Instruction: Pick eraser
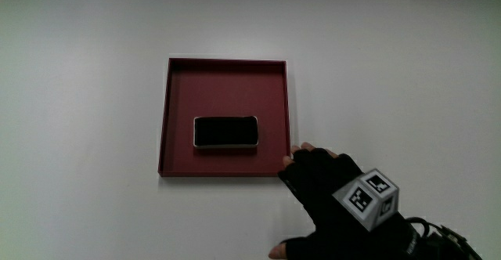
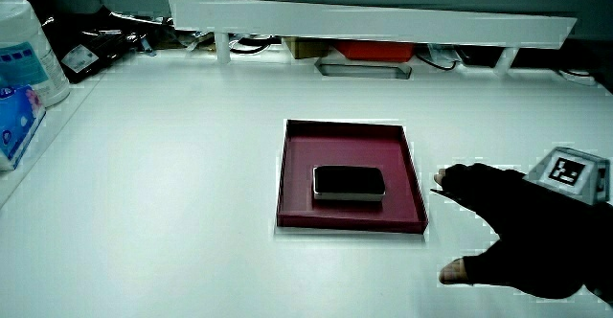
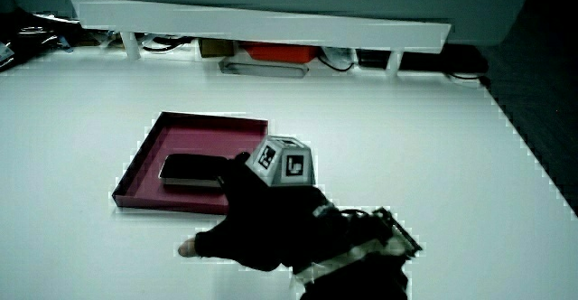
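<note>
A black eraser with a pale edge (image 1: 225,131) lies flat in a shallow dark red tray (image 1: 176,111) in the main view, and it shows in both side views (image 2: 349,182) (image 3: 191,169). The gloved hand (image 1: 325,193) is beside the tray's corner nearest the person, its fingertips almost at the rim. The fingers are spread and hold nothing, with the thumb stretched out toward the person. A patterned cube (image 1: 368,197) sits on the back of the hand. In both side views the hand (image 2: 522,227) (image 3: 262,219) hovers low over the table, apart from the eraser.
A low white partition (image 2: 374,21) runs along the table's edge farthest from the person, with cables and a red box under it. A white container (image 2: 24,55) and a blue packet (image 2: 14,117) stand at the table's edge in a side view.
</note>
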Motion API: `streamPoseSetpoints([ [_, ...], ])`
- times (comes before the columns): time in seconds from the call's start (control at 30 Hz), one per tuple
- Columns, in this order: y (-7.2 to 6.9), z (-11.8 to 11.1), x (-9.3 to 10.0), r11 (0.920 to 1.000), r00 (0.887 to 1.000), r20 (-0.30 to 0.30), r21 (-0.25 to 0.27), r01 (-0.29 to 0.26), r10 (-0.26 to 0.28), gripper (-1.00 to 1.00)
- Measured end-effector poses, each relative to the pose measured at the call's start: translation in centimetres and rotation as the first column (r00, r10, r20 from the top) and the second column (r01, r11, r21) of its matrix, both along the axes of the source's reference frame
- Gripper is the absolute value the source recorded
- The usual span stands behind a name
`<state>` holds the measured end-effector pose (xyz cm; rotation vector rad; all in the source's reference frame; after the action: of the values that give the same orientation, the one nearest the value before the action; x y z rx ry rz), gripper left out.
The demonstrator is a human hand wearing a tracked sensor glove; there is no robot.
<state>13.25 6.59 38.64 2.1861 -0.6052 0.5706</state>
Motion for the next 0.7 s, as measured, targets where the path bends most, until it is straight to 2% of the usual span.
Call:
streamPoseSetpoints([
  [0.2,-2.1,1.0,-1.7,1.0000,1.000,-0.005,0.008,0.002,-0.002,0.00],
  [0.47,-5.4,3.1,-4.0,0.9995,0.999,-0.045,-0.023,-0.020,0.019,0.00],
  [0.53,-6.1,3.4,-4.5,0.9996,0.999,-0.037,-0.015,-0.023,0.023,0.00],
  [0.7,-7.2,5.9,-5.7,0.9997,1.000,-0.026,-0.017,-0.015,0.014,0.00],
])
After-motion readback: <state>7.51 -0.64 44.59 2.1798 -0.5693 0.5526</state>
